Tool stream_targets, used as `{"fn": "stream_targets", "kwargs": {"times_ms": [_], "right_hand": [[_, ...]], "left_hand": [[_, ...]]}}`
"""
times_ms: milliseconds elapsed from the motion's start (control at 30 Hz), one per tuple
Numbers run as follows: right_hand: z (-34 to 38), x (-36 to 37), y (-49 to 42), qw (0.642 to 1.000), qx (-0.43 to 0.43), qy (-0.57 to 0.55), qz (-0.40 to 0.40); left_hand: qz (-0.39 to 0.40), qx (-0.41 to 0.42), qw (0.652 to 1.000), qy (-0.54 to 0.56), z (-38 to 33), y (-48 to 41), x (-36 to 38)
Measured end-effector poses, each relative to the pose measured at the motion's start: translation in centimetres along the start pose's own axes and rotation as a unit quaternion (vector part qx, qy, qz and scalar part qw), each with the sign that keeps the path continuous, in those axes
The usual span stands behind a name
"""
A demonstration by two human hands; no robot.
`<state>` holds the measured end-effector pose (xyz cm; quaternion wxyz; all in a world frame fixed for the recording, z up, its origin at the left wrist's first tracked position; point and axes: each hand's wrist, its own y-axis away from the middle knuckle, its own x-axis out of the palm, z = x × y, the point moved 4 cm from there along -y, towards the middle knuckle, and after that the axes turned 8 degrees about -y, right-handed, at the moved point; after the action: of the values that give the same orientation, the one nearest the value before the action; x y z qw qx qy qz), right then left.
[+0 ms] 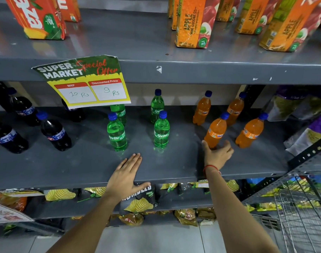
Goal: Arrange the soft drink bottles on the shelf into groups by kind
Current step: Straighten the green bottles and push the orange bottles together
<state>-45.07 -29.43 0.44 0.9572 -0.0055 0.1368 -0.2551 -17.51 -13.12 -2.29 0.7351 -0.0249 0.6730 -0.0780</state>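
On the grey middle shelf [174,167] stand several small bottles with blue caps. Dark cola bottles [54,132] are at the left, green Sprite bottles [161,130] in the middle, orange Fanta bottles [251,131] at the right. My left hand [125,176] lies flat on the shelf's front edge, fingers together, holding nothing. My right hand [217,154] is spread open just below the front-left Fanta bottle [215,131], thumb and fingers on either side of its base, not closed on it.
A yellow special-offer price sign [88,83] hangs from the upper shelf and hides part of a Sprite bottle and a cola bottle. Juice cartons [192,24] stand above. Snack packets [137,203] fill the lower shelves; a wire basket [305,207] is at the lower right.
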Motion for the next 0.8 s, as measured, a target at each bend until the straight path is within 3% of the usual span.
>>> {"fn": "stream_targets", "kwargs": {"times_ms": [133, 533, 700, 800], "right_hand": [[-0.6, 0.6, -1.3, 0.998, -0.015, 0.011, 0.054], [-0.9, 0.5, -1.4, 0.998, -0.022, -0.005, 0.059], [-0.3, -0.6, 0.8, 0.999, -0.01, -0.045, 0.006], [0.6, -0.3, 4.6, 0.995, -0.061, -0.075, 0.003]], "left_hand": [[-0.006, 0.001, 1.0, 0.005, -0.2, 0.0, -0.4], [0.001, 0.006, 1.0, 0.008, -0.2, 0.0, -0.4], [0.003, 0.007, 1.0, 0.023, 0.2, 0.0, -0.2], [-0.018, -0.003, 0.998, 0.065, 1.3, 0.7, -0.4]]}}
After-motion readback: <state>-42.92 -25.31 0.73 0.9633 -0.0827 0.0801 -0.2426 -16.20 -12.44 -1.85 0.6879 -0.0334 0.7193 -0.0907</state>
